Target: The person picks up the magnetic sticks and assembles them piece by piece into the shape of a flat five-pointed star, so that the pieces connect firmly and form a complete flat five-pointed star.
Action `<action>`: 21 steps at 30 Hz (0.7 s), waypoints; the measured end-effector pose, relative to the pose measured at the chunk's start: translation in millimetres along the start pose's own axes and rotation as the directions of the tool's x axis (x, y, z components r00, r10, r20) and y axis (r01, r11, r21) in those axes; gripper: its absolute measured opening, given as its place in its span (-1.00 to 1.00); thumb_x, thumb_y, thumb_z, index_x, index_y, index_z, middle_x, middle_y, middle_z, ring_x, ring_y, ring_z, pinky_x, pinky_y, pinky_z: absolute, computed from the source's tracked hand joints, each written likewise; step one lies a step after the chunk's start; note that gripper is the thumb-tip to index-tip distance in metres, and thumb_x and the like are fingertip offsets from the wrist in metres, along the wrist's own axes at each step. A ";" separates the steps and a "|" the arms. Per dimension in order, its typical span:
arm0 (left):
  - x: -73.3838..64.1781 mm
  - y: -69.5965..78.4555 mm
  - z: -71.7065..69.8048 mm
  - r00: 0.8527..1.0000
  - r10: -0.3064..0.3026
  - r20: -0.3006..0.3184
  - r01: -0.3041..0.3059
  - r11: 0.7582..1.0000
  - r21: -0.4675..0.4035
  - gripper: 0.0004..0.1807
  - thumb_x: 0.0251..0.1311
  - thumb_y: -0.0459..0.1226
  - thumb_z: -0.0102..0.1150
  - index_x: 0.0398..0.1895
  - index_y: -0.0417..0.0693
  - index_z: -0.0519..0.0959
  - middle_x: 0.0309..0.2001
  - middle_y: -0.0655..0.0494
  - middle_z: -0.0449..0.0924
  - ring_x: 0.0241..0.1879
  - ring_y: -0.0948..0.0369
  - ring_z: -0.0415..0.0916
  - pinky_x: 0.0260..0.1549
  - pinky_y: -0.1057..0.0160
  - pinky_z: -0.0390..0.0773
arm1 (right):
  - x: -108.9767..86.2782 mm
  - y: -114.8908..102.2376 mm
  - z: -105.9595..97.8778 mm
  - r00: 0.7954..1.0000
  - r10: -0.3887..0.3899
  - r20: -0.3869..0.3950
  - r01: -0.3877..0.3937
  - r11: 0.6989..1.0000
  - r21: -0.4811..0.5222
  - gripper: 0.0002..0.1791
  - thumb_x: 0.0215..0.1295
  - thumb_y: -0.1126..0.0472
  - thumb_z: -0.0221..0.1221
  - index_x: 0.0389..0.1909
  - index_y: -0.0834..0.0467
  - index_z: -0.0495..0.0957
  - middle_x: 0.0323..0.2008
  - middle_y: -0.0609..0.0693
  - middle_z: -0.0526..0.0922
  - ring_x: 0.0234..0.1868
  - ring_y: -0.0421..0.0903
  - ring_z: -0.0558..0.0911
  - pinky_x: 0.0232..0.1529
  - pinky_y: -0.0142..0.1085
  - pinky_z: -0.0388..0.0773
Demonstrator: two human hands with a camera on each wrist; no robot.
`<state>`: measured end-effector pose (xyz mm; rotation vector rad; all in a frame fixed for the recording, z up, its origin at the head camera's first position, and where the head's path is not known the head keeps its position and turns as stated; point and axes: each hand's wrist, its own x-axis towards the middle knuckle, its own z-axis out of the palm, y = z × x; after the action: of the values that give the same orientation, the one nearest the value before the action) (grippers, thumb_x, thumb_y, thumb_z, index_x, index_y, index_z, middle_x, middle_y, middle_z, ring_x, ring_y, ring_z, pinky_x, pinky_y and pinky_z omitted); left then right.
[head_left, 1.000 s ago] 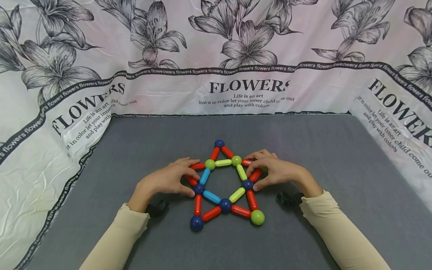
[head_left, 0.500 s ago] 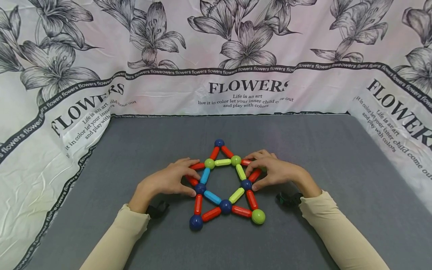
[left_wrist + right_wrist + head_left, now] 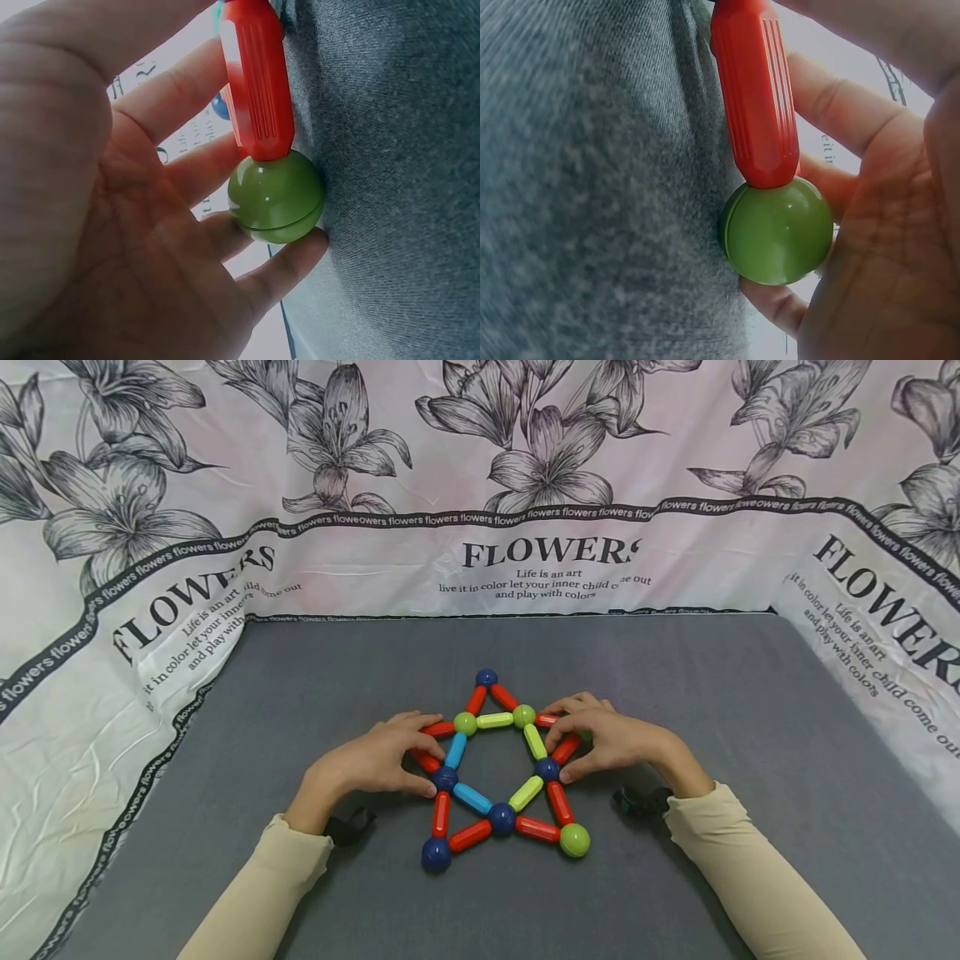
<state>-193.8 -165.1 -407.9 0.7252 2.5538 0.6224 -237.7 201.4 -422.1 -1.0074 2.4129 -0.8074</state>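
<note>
A five-pointed star (image 3: 496, 721) of magnetic building rods and balls lies flat on the grey cloth. Its points are red rods; light blue and yellow-green rods form the inner ring. My left hand (image 3: 367, 760) grips the left point, thumb and fingers around the left dark blue ball (image 3: 446, 779). On the opposite side, my right hand (image 3: 618, 743) grips the right point by another dark blue ball (image 3: 547, 770). Each wrist view shows a tip ball inside the hand: a green ball (image 3: 276, 199) at left, a green ball (image 3: 780, 234) at right, each joined to a red rod.
Grey cloth (image 3: 675, 668) covers the table around the star. A white curtain with flower prints (image 3: 555, 568) stands along the back and both sides. Dark wrist devices sit below both wrists.
The two dark blue balls at my hands have shifted slightly inward, toward each other. The lower right green ball has moved very slightly. Over the last half second almost nothing differs.
</note>
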 end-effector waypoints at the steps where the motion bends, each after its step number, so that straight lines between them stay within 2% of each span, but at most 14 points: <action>1: 0.2 0.0 0.2 1.000 -0.001 0.000 0.001 1.000 0.001 -0.63 0.08 0.00 0.52 -0.03 0.25 0.71 0.59 -0.01 0.14 0.60 -0.17 -0.06 0.43 -0.40 0.05 | -0.1 0.1 -0.1 1.000 0.000 0.000 0.000 1.000 0.002 -0.71 0.06 -0.05 0.51 -0.19 -0.22 0.67 0.40 0.09 0.41 0.41 0.16 0.19 0.27 0.24 0.05; 21: -0.1 0.8 -0.5 1.000 0.006 -0.020 -0.005 1.000 0.007 -0.59 0.09 0.00 0.51 0.03 0.23 0.71 0.59 -0.03 0.15 0.59 -0.17 -0.03 0.42 -0.40 0.06 | 0.1 0.8 -0.2 1.000 0.002 0.001 -0.002 1.000 -0.011 -0.70 0.09 -0.06 0.50 -0.17 -0.21 0.66 0.39 0.06 0.41 0.40 0.15 0.21 0.28 0.24 0.09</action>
<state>-193.6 -164.7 -407.1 0.7322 2.5741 0.6253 -238.3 201.9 -422.5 -1.0087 2.4199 -0.7928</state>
